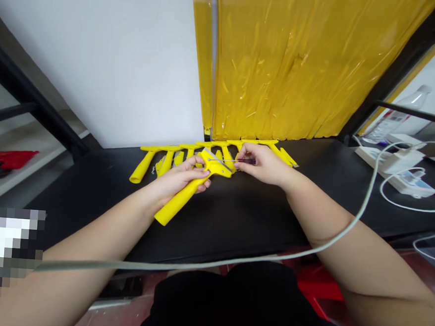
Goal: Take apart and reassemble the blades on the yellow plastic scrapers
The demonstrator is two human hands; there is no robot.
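Note:
My left hand is closed around the neck of a yellow scraper, whose hollow handle points down toward me. Its head carries a grey blade edge and small screws. In my right hand is a small screwdriver with a dark handle, pinched between thumb and fingers. The thin shaft reaches left to a screw on the scraper head, and its tip appears to touch there. Behind my hands, several more yellow scrapers lie in a row on the black table. Small shiny metal bits lie among them.
A white panel and a yellow-wrapped surface stand behind the row. At right are a power strip with plugs and a clear plastic bottle. A pale cable loops across, in front of my forearms.

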